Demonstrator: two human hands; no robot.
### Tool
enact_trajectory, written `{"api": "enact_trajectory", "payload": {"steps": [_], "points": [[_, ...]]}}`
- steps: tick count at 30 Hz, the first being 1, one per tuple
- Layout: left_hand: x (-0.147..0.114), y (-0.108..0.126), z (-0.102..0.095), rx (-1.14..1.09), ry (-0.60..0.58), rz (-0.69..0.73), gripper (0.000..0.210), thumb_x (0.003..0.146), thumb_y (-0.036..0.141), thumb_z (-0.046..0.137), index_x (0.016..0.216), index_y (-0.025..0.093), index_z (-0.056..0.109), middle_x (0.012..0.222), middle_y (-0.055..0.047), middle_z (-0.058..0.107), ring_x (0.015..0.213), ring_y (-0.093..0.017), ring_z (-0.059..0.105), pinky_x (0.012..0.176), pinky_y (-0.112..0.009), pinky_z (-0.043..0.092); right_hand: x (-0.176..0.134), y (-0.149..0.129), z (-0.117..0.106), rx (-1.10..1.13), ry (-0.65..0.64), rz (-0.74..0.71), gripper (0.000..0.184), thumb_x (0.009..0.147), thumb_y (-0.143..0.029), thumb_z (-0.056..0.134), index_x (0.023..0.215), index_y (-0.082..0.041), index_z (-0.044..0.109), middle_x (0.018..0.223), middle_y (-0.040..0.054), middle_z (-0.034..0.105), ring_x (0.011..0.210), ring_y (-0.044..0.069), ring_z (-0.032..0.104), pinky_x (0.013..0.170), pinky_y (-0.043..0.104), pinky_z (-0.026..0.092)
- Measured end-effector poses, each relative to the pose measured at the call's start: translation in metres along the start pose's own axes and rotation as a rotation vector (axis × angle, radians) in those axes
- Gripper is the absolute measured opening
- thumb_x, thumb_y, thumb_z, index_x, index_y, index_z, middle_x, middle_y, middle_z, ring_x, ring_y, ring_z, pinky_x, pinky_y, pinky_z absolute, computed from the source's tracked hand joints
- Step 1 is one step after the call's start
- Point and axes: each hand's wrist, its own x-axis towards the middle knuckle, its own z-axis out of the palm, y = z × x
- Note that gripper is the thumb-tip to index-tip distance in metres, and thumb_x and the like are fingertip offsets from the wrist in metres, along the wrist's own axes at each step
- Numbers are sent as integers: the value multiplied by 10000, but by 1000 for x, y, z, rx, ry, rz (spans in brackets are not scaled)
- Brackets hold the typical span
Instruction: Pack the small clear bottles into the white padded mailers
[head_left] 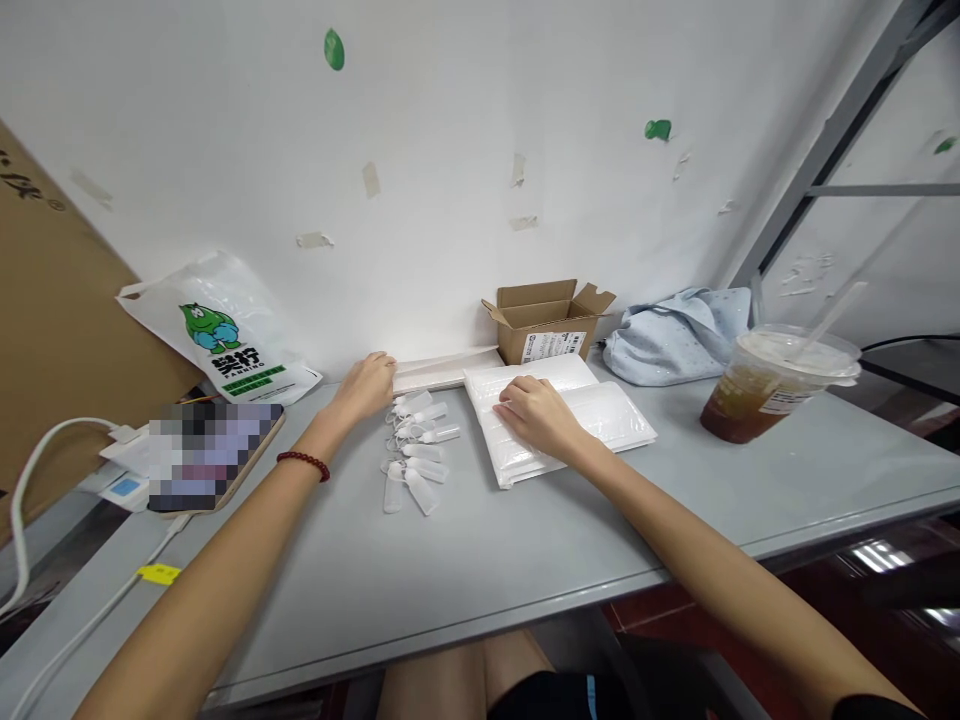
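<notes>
My left hand (369, 383) is at the left end of a long, flat white packet (450, 370) by the wall. Its fingers are curled against that end, with the fingertips partly hidden. My right hand (541, 415) rests on a stack of white padded envelopes (611, 415), fingers bent and pinched at the upper one's surface. Between the hands lies a loose group of several small translucent plastic tags (424, 470) with loops. Close behind the envelopes stands an open small cardboard box (544, 320) with a printed label.
A phone (217, 455) with charging cables lies at the left, near a white printed plastic bag (225, 330) and a large cardboard box (67, 290). At the right are a light blue cloth bundle (675, 340) and a lidded drink cup (765, 385) with a straw.
</notes>
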Motion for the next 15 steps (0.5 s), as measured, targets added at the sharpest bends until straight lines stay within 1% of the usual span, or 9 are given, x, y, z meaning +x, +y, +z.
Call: {"api": "enact_trajectory", "payload": {"steps": [4, 8, 9, 11, 13, 14, 15], "points": [[2, -2, -3, 48, 21, -8, 289, 732, 60, 400, 844, 71, 666, 959, -211, 653, 1045, -321, 541, 900, -425, 416, 0, 1, 2, 7, 16, 6, 156, 903, -249, 500, 878, -145, 614, 921, 88, 630, 896, 200, 556, 769, 310, 351], [1, -5, -9, 66, 77, -21, 288, 790, 77, 370, 865, 85, 648, 984, -200, 633, 1021, -303, 540, 872, -407, 429, 0, 3, 3, 9, 13, 13, 154, 902, -250, 500, 877, -147, 613, 919, 87, 630, 893, 205, 562, 772, 319, 364], [0, -6, -12, 58, 127, -29, 281, 809, 95, 366, 863, 100, 642, 986, -188, 630, 1017, -295, 538, 868, -403, 431, 0, 3, 3, 9, 17, 8, 154, 901, -249, 497, 877, -147, 611, 918, 88, 629, 894, 207, 562, 775, 323, 369], [-4, -4, -16, 21, 282, -58, 253, 841, 142, 373, 841, 139, 626, 965, -155, 630, 987, -275, 542, 860, -397, 438, -1, 5, 3, 16, 45, -16, 152, 902, -246, 488, 892, -151, 606, 929, 95, 624, 899, 214, 560, 780, 334, 382], [-14, 1, -20, -20, 436, -92, 224, 861, 180, 386, 821, 169, 607, 916, -121, 631, 936, -254, 554, 843, -392, 448, -2, 5, 2, 31, 106, -48, 151, 903, -243, 477, 943, -156, 594, 956, 107, 618, 912, 224, 556, 776, 345, 401], [-20, 5, -21, -33, 484, -107, 217, 868, 187, 388, 822, 176, 599, 892, -112, 629, 911, -247, 559, 832, -391, 452, -3, 4, 2, 41, 147, -67, 158, 903, -240, 471, 978, -158, 583, 976, 114, 614, 922, 229, 553, 772, 351, 411], [-28, 11, -22, -39, 504, -114, 216, 877, 188, 384, 830, 181, 595, 868, -101, 628, 886, -238, 566, 819, -384, 456, -3, 3, 1, 51, 194, -87, 171, 903, -236, 464, 1013, -158, 569, 998, 121, 608, 934, 233, 549, 770, 356, 421]]}}
